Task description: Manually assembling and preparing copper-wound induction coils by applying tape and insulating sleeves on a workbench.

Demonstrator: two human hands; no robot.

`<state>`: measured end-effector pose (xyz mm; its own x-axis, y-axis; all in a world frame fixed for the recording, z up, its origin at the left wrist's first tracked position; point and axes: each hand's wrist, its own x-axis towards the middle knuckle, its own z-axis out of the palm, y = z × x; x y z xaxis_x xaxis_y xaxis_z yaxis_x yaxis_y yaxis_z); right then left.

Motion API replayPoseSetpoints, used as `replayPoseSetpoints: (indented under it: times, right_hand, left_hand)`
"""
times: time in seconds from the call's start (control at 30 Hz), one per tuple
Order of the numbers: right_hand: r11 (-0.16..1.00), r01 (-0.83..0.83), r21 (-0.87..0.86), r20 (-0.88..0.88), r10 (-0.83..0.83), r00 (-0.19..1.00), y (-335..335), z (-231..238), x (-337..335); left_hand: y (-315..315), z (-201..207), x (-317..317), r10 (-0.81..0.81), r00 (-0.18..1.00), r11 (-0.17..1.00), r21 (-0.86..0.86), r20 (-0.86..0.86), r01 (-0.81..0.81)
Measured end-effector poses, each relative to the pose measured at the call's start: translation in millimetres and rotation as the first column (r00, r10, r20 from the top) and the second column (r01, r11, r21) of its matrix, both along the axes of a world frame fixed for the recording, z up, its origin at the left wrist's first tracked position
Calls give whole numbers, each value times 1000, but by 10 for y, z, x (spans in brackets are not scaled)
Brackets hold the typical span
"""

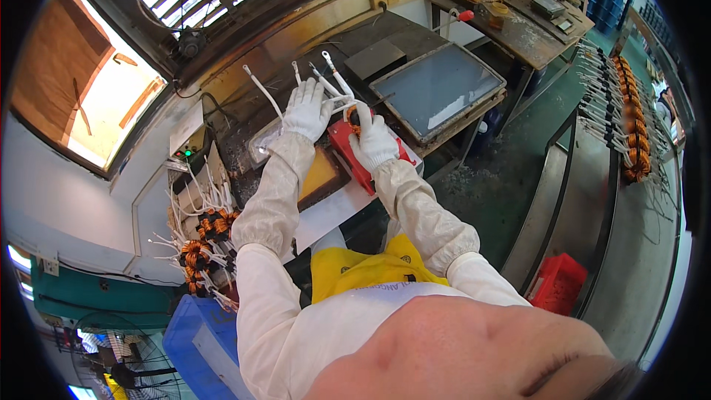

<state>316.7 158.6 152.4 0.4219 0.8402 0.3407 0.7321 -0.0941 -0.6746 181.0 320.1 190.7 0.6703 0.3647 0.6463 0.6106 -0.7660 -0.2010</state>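
My left hand (304, 111), in a white glove, is stretched out over the bench, its fingers extended beside several white sleeved leads. A lead with a metal lug (261, 90) lies just left of it, and another lead (337, 74) points away beyond its fingertips. My right hand (375, 142), gloved too, is closed around a copper-wound coil (354, 121), mostly hidden by its fingers. Beneath the coil is a red box (348, 150). The coil's white leads run between both hands.
A framed grey tray (441, 92) lies to the right, near a dark metal block (375, 58). Finished-looking coils (196, 252) are piled at left above a blue crate (196, 348). More coils (633, 133) line a rack at right, with a red bin (557, 281) below.
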Motion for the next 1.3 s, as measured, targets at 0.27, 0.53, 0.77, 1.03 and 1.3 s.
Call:
replayPoseSetpoints:
  times: [0.27,0.53,0.77,1.03,1.3]
  right_hand:
    - [998,-55,14,-25,56,998,9,-22,72]
    - [997,-70,19,-46,70,996,37,-58,115]
    - [994,-107,26,-63,108,992,32,-48,154]
    - [994,-107,9,-47,108,993,6,-13,149]
    - [995,-94,32,-55,96,994,17,-52,175]
  left_hand:
    - [-29,1,333,-199,980,980,-10,13,199]
    - [82,-159,537,-165,983,984,-60,80,170]
    - [-237,185,213,-74,997,991,-112,6,74]
    - [-365,234,-728,229,973,973,5,-27,-229]
    - [-951,78,-629,124,988,985,-131,95,-111]
